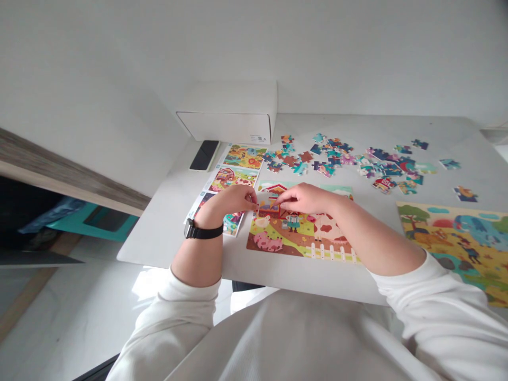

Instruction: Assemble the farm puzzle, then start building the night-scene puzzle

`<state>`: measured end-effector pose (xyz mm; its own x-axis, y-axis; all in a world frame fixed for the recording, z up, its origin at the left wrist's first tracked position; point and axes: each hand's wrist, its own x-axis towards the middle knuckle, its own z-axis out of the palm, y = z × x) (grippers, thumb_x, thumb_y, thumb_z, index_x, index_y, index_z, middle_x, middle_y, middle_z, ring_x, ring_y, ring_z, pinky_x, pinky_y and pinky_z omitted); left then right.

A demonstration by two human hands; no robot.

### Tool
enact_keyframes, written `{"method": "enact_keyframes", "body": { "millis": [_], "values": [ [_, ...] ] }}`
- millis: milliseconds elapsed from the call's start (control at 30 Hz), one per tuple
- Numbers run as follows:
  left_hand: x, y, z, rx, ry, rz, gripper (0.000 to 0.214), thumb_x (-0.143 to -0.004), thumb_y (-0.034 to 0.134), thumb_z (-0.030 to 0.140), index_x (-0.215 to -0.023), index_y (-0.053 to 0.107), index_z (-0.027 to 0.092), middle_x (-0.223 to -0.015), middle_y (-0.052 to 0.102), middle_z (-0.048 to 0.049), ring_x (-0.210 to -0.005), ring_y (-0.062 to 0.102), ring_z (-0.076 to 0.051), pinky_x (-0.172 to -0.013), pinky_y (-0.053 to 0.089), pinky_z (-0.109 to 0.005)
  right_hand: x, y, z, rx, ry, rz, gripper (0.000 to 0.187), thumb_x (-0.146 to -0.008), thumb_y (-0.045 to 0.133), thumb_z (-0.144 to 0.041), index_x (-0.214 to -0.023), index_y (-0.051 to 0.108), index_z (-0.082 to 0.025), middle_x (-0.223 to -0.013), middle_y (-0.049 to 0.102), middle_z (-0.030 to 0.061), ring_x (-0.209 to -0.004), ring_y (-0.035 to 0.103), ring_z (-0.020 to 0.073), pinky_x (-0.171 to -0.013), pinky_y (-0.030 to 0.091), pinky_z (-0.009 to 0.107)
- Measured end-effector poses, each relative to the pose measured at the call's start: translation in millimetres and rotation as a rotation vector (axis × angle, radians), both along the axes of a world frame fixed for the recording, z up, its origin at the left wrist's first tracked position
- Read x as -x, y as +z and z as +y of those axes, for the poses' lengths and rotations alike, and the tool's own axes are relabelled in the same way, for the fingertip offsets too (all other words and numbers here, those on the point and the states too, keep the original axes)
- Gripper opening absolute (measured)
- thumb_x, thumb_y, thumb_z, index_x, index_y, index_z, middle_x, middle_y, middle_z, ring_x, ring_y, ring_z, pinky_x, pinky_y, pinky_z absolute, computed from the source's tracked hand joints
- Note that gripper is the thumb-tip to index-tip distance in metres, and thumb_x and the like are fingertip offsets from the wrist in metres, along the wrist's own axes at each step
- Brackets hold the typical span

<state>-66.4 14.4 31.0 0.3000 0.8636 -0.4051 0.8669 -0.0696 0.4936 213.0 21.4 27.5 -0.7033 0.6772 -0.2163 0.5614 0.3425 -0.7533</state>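
My left hand, with a black watch on its wrist, is at the upper left edge of a farm puzzle. Its fingertips are pinched together there, and whatever may be between them cannot be made out. Over the red barn at the puzzle's top reaches my right hand, its fingers stretched out and the tips touching the surface. The puzzle lies flat and shows a farmer, a spotted cow, a pig and a white fence. My right hand and forearm hide part of its upper right. Partly under my left hand lies a picture sheet.
Loose puzzle pieces are scattered along the back of the white table. A second puzzle with an elephant lies at the right, partly behind my right sleeve. A phone rests before a white box against the wall.
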Motion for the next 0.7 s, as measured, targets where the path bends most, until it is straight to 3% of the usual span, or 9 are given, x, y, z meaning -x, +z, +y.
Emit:
{"method": "enact_keyframes", "body": {
  "millis": [200, 333, 500, 633, 700],
  "values": [
    [-6.9, -0.6, 0.5, -0.030, -0.014, 0.034, 0.019, -0.072, 0.078, 0.036, -0.085, 0.076, 0.022, -0.079, 0.076, -0.0016, -0.069, 0.065, -0.019, -0.061, 0.042, -0.027, 6.3, -1.8, -6.5, 0.006, 0.111, -0.073, 0.036, -0.094, 0.078, -0.029, -0.127, 0.086, -0.040, -0.117, 0.086, -0.0020, -0.092, 0.076, 0.0205, -0.080, 0.050, 0.028],
    [-6.5, -0.9, 1.6, -0.025, -0.023, 0.036, 0.020, -0.071, 0.077, 0.037, -0.085, 0.075, 0.022, -0.079, 0.075, -0.0015, -0.070, 0.065, -0.019, -0.062, 0.042, -0.028, 13.1, -0.6, -13.5, -0.039, 0.183, -0.125, 0.042, -0.099, 0.073, -0.032, -0.140, 0.079, -0.039, -0.117, 0.086, 0.0011, -0.090, 0.076, 0.0198, -0.079, 0.050, 0.028],
    [-2.1, -4.5, 6.3, -0.114, -0.035, 0.023, 0.027, -0.078, 0.072, 0.050, -0.083, 0.072, 0.023, -0.074, 0.071, -0.0013, -0.067, 0.062, -0.019, -0.061, 0.040, -0.028, 19.1, 1.6, -18.5, -0.119, 0.225, -0.173, 0.045, -0.099, 0.072, -0.027, -0.143, 0.078, -0.036, -0.126, 0.084, 0.0043, -0.097, 0.076, 0.0211, -0.080, 0.049, 0.029],
    [1.9, -10.3, 13.1, -0.269, 0.073, -0.053, 0.041, -0.091, 0.060, 0.062, -0.099, 0.073, 0.024, -0.070, 0.067, 0.0005, -0.065, 0.059, -0.019, -0.060, 0.037, -0.029, 20.3, 1.3, -15.0, -0.143, 0.260, -0.170, 0.048, -0.103, 0.068, -0.031, -0.151, 0.071, -0.034, -0.124, 0.085, 0.0057, -0.093, 0.073, 0.0202, -0.078, 0.048, 0.029],
    [0.3, -11.8, 15.5, -0.304, 0.085, -0.067, 0.043, -0.091, 0.058, 0.063, -0.106, 0.072, 0.024, -0.075, 0.070, 0.0001, -0.068, 0.062, -0.020, -0.063, 0.039, -0.029, 20.2, 0.1, -11.9, -0.167, 0.272, -0.192, 0.043, -0.104, 0.064, -0.028, -0.146, 0.075, -0.029, -0.125, 0.084, 0.0067, -0.092, 0.072, 0.0208, -0.076, 0.047, 0.030]
  ]
}}
